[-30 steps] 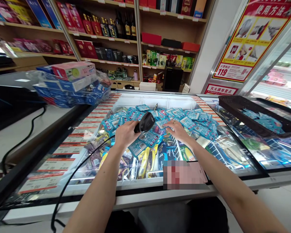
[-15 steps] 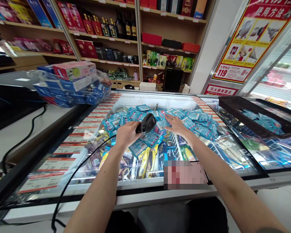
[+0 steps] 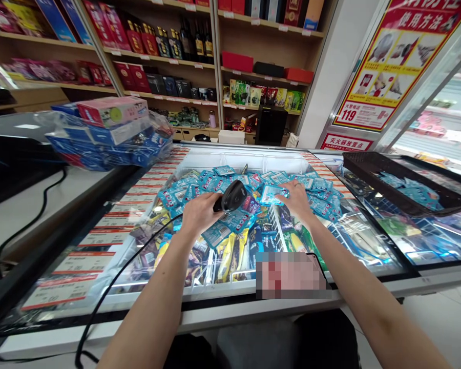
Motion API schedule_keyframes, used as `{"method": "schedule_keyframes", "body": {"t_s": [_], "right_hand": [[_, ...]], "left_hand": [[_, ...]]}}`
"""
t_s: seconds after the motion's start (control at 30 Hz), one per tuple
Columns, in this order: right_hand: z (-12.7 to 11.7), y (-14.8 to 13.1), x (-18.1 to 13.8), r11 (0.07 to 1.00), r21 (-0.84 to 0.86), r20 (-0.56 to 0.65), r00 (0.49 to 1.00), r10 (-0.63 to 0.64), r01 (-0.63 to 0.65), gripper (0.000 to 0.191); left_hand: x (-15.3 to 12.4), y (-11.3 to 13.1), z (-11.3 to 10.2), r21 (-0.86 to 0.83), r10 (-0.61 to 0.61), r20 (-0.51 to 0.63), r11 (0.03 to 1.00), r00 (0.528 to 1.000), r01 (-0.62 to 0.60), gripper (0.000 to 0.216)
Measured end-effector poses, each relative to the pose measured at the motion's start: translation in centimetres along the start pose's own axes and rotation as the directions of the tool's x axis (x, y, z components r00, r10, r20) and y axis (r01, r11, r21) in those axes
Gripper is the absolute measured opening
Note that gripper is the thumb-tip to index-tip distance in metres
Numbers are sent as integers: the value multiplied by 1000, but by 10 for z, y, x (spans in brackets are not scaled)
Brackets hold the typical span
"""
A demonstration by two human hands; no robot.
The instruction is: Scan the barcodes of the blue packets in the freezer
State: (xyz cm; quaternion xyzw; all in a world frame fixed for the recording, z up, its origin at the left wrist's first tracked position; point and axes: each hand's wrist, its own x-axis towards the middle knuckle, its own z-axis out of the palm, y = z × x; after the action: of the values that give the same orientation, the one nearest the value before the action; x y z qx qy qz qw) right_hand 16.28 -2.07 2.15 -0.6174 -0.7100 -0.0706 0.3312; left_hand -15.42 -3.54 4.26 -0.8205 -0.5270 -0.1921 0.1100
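My left hand [image 3: 202, 213] is closed around the handle of a black corded barcode scanner [image 3: 233, 196], its head tipped toward the right over the freezer's glass top. My right hand [image 3: 296, 200] pinches a small blue packet [image 3: 273, 194] between thumb and fingers, a little right of the scanner. Around both hands, many similar blue packets [image 3: 322, 204] lie spread over the glass. Beneath the glass are ice-cream wrappers [image 3: 230, 251] in white wire baskets. The scanner's cord [image 3: 128, 260] runs down to the left.
A dark brown tray [image 3: 363, 174] holding more blue packets stands at the right. At the left are plastic-wrapped boxes [image 3: 111, 133]. A phone [image 3: 315, 274], partly blurred out, lies at the front edge. Price labels [image 3: 79, 264] line the left glass. Stocked shelves [image 3: 157, 56] stand behind.
My right hand has picked up a blue packet from the pile and shifted slightly right, the fingers closing on it. My left hand keeps the scanner in nearly the same place.
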Motion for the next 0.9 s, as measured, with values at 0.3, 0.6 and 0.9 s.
{"method": "schedule_keyframes", "body": {"t_s": [0.3, 0.6, 0.9], "right_hand": [[5, 13, -21, 975, 176, -94, 983, 155, -137, 36], [14, 10, -23, 877, 444, 96, 983, 155, -182, 32], [11, 16, -26, 735, 624, 112, 961, 252, -265, 26]], "left_hand": [[0, 9, 7, -7, 138, 7, 990, 990, -138, 33], [2, 14, 12, -17, 260, 13, 966, 966, -260, 33], [2, 16, 16, -7, 287, -21, 958, 958, -287, 31]]}}
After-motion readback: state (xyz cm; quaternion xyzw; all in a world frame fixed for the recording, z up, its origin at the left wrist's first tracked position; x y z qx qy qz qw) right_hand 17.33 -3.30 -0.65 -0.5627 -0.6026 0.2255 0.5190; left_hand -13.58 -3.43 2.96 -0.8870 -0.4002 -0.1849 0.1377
